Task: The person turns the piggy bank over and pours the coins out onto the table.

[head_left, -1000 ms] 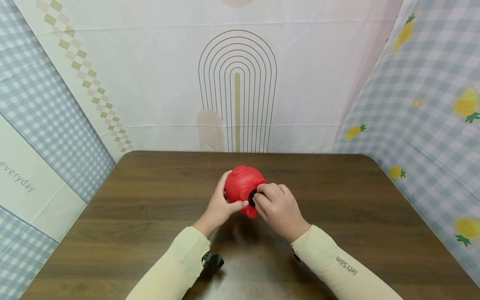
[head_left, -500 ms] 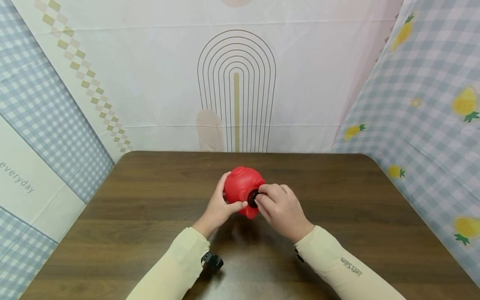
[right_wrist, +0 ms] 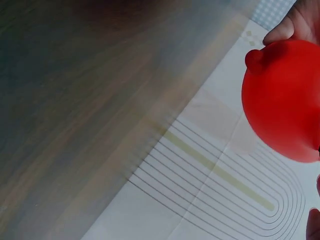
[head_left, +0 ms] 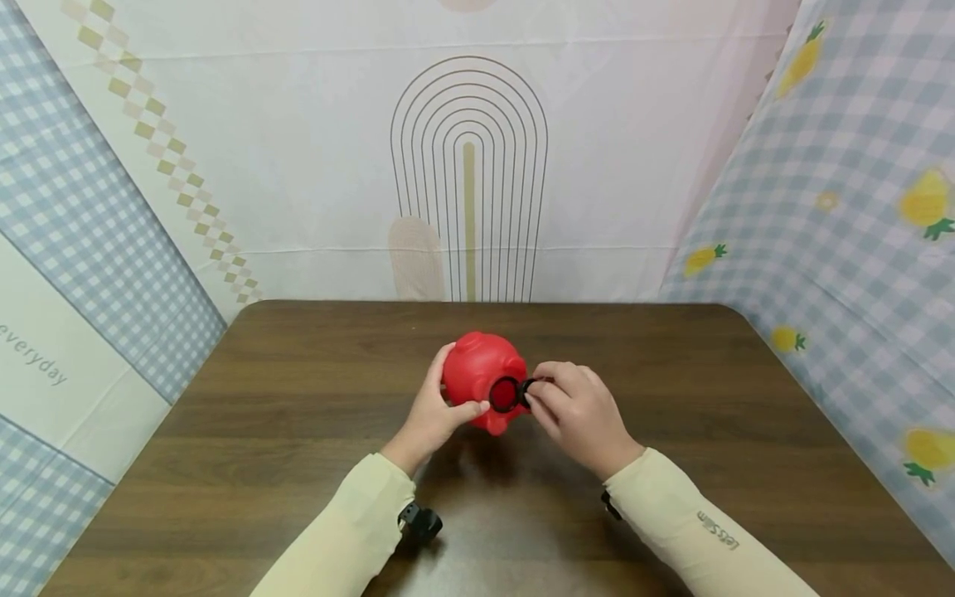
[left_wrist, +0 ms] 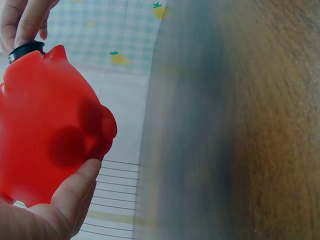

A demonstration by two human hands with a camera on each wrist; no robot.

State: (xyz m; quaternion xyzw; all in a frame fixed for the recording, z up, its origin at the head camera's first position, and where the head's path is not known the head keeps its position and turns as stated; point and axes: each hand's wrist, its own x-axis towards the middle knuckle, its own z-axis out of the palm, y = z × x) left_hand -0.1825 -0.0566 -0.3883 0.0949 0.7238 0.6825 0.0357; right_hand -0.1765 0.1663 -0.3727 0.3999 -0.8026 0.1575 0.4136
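A round red piggy bank (head_left: 476, 365) is tipped so that its underside faces the right hand. My left hand (head_left: 433, 414) grips it from the left, thumb near a black-rimmed round opening (head_left: 504, 395). Between the thumb and fingers of my right hand (head_left: 585, 414) is a small black cap (head_left: 525, 391), just right of that opening. In the left wrist view the bank (left_wrist: 50, 120) shows a stubby ear and rounded snout, with right-hand fingers (left_wrist: 30, 22) at the black part on top. The right wrist view catches the bank's smooth side (right_wrist: 285, 100); the cap is mostly hidden there.
Beneath the hands is a dark wooden table (head_left: 336, 356) with rounded far corners. A white patterned cloth (head_left: 321, 166) hangs behind it, with checked cloth (head_left: 843, 274) on both sides. A black wrist camera (head_left: 422, 524) sits under the left sleeve.
My right hand has drawn back to the right with the black cap, uncovering the round opening. The left hand still grips the piggy bank, which has shifted very slightly left.
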